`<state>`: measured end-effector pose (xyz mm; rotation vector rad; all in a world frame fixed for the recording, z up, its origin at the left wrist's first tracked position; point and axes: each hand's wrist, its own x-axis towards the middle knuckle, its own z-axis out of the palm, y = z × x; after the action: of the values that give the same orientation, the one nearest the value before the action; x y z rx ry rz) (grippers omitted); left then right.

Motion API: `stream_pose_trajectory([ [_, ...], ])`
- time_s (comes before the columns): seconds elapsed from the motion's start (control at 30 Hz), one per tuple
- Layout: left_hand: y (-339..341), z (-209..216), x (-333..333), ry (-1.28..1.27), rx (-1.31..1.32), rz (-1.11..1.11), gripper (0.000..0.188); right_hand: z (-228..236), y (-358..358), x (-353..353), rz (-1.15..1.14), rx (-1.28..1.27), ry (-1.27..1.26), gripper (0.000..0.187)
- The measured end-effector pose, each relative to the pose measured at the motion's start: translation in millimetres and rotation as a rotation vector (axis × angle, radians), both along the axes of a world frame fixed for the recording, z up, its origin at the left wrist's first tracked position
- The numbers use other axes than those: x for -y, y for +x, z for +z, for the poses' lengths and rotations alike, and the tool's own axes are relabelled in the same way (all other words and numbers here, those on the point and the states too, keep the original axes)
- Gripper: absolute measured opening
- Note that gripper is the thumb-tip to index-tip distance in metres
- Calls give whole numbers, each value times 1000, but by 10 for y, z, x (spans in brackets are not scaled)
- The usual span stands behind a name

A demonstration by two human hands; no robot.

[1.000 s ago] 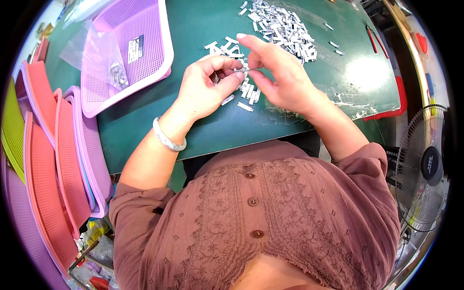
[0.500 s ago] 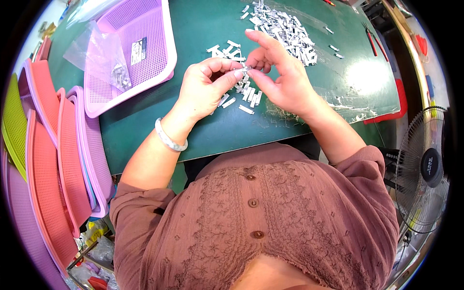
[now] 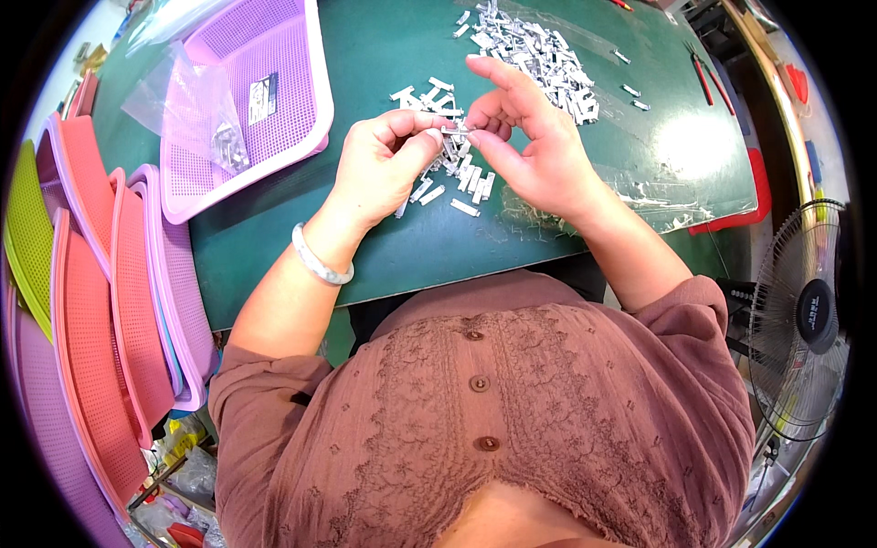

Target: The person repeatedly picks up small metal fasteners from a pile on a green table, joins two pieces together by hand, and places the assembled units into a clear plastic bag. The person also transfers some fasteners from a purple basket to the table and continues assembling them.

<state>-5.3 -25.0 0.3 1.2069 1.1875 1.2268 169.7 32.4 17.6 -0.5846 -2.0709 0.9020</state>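
Note:
Between my two hands is a small silvery metal piece, held just above the green table. My left hand, with a pale bangle on its wrist, pinches the piece's left end between thumb and fingers. At its right end, the thumb and fingers of my right hand close on it, with the index finger raised away. Beneath and around the fingertips lies a loose heap of similar small white and silver pieces, partly hidden by my hands. A larger pile of such pieces lies farther off to the right.
A lilac mesh basket at the left holds a clear plastic bag with small parts. Coloured baskets are stacked left of the green table. Red-handled pliers lie far right; a fan stands beside me.
My left hand has shifted slightly left, and more of the metal piece shows between my fingertips. My right hand stays nearly in place.

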Motion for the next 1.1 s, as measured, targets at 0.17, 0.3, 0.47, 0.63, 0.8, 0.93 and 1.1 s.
stream_pose_trajectory([
  [0.17,-2,-7,2,8,-4,-8,17,15,-1,9,-2,5,1,54],
  [0.3,8,-12,-2,20,3,11,17,16,-2,6,-2,9,1,54],
  [0.47,2,9,7,3,-17,-14,17,15,2,6,-4,14,-2,53],
  [0.63,-4,-3,6,12,-50,-7,17,35,9,31,15,21,-92,53],
  [0.8,-2,-21,-2,2,-58,-8,16,42,12,41,17,32,-68,54],
  [0.93,-1,-23,-6,-18,-68,-21,16,16,-21,18,5,11,62,52],
  [1.1,-9,4,-3,-32,-51,-43,16,28,-15,12,9,33,83,51],
])
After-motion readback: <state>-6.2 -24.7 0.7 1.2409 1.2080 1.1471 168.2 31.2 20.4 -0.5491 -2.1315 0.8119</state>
